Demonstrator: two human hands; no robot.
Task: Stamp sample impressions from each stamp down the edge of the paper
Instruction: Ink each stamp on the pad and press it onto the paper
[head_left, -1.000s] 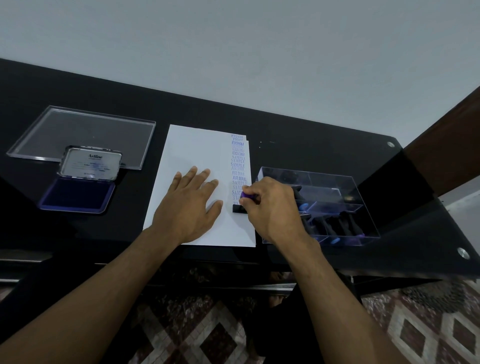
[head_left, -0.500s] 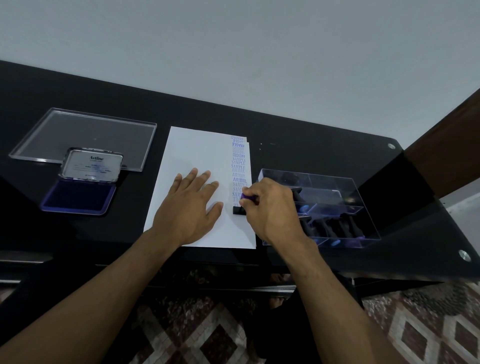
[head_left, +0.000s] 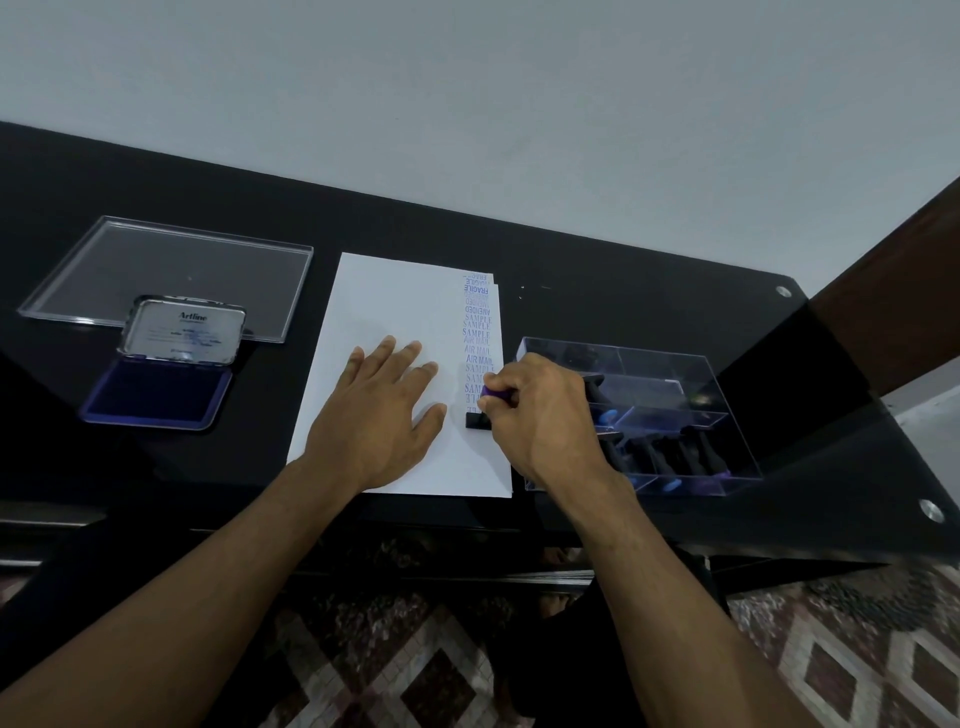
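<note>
Far left on the black counter (head_left: 623, 291): a clear plastic lid (head_left: 166, 275), lying flat. Just in front of it, overlapping its near edge: an open ink pad (head_left: 156, 392), blue pad facing up, hinged cover standing tilted with "Artline" printed inside. To the right, in the middle: a white sheet of paper (head_left: 384, 301), with a second sheet's edge showing beneath at the far right corner. Flat on the paper, the left hand (head_left: 382, 415), fingers straight and spread, palm pressing down, grip apart and holding nothing. Down the paper's right edge: a column of blue impressions (head_left: 478, 332) reading FRAGILE, AMENDED, SAMPLE, AIR MAIL, SAMPLE, some pale, some doubled. At the near end of that column: the stamp (head_left: 480, 415), black base touching the paper, purple handle tilted slightly left. Around the handle, the right hand (head_left: 540, 415), fingers and thumb curled and clamped on it, wrist coming in from the near right. Just beside the paper on the right: a clear plastic box (head_left: 722, 441) with compartments, several dark stamps with blue and purple handles lying inside; partly hidden behind the right hand. Below the counter's near edge: a patterned floor (head_left: 852, 670) in brown and cream diamonds.
</note>
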